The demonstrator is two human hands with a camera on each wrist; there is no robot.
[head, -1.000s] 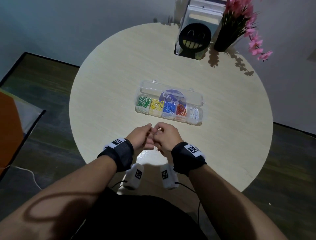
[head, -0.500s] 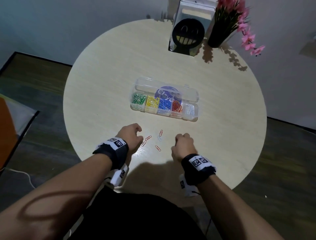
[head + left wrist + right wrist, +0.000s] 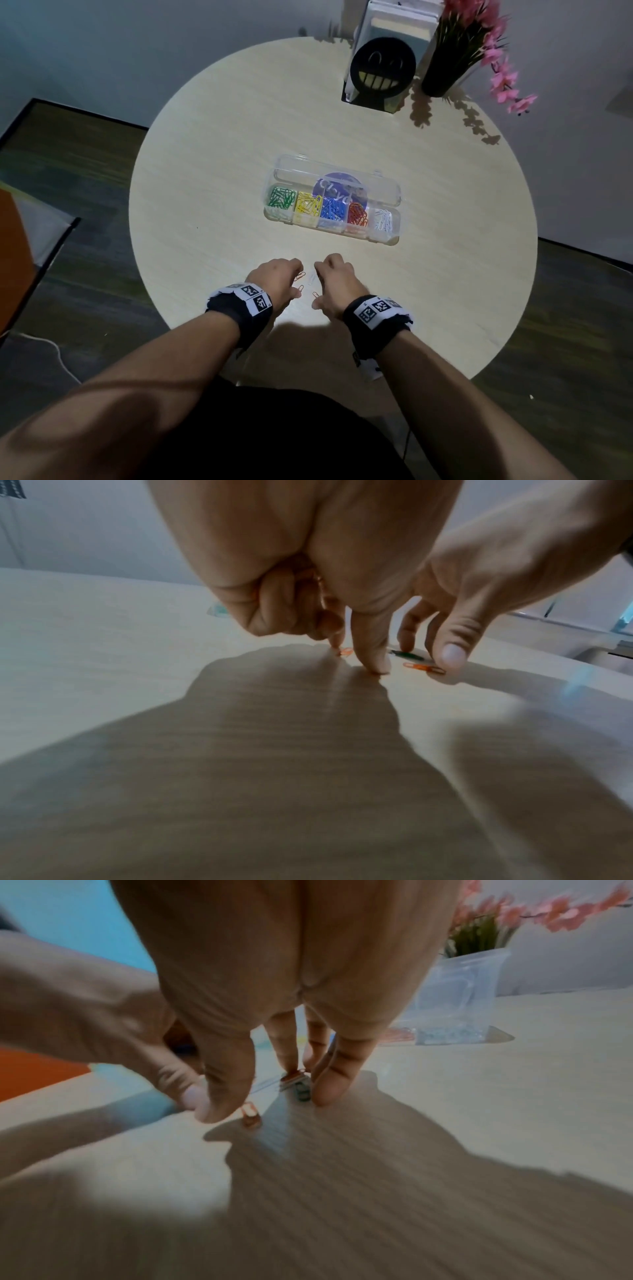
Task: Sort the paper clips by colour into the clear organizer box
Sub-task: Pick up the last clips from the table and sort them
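Note:
The clear organizer box (image 3: 388, 200) lies open mid-table, its compartments holding green, yellow, blue, red and white clips. Several loose paper clips lie near the front edge: red ones (image 3: 300, 276) and a white one (image 3: 311, 279). My left hand (image 3: 286, 274) and right hand (image 3: 329, 277) flank them, fingertips down on the table. In the left wrist view the left hand (image 3: 356, 656) has its index tip on a red clip (image 3: 346, 651). In the right wrist view the right hand (image 3: 274, 1102) stands over a red clip (image 3: 250, 1118) and a dark clip (image 3: 301, 1092). Neither hand has lifted a clip.
The round wooden table (image 3: 205, 205) carries a black smiley-face holder (image 3: 382, 73) with books and a dark vase of pink flowers (image 3: 445, 68) at the far edge. Bare tabletop lies between my hands and the box.
A second ago my hands were joined above the table. They parted, leaving loose clips on the wood, and have now closed in on those clips from both sides.

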